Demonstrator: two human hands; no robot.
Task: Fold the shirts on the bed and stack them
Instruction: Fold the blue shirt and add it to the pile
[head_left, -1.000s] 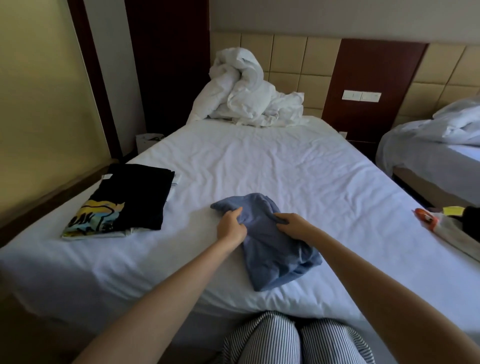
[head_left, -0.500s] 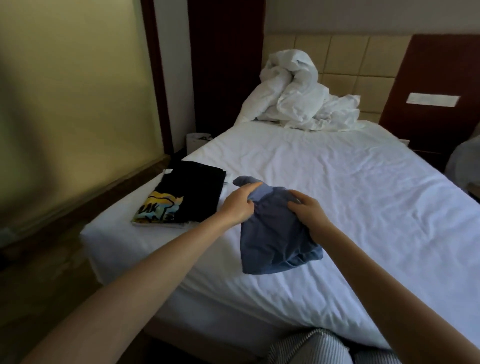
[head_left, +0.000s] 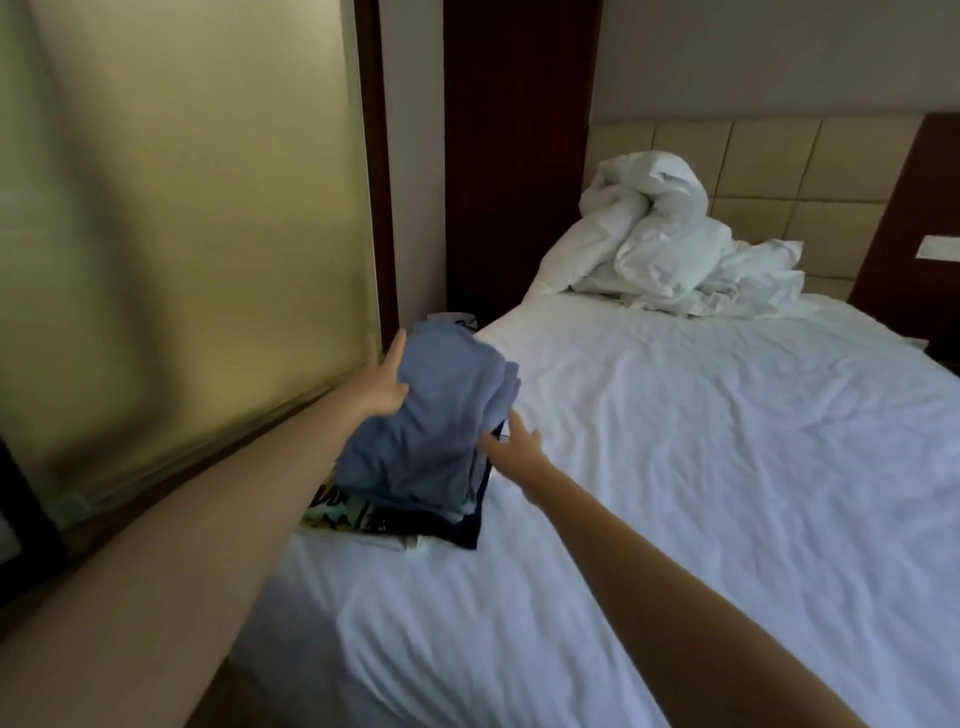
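Already the blue shirt (head_left: 436, 431) lies folded on the black shirt (head_left: 470, 527), a stack at the near left edge of the bed (head_left: 675, 467). The left hand (head_left: 382, 387) rests flat against the blue shirt's left side with its fingers straight. The right hand (head_left: 514, 449) is spread at its right edge, gripping nothing. Whether its fingertips touch the cloth or hover just off it, I cannot tell.

So the stacking looks nearly done. The blue shirt sits bunched and a little askew, so a squaring-up may be all that is left. No loose shirt shows on the sheet, only a heaped white duvet (head_left: 665, 249) at the head.

Most of the black shirt is covered, showing just its dark edge and a strip of print. How many shirts lie under it is hidden. The bed's right side is cut off, and the left of the frame is blurred.
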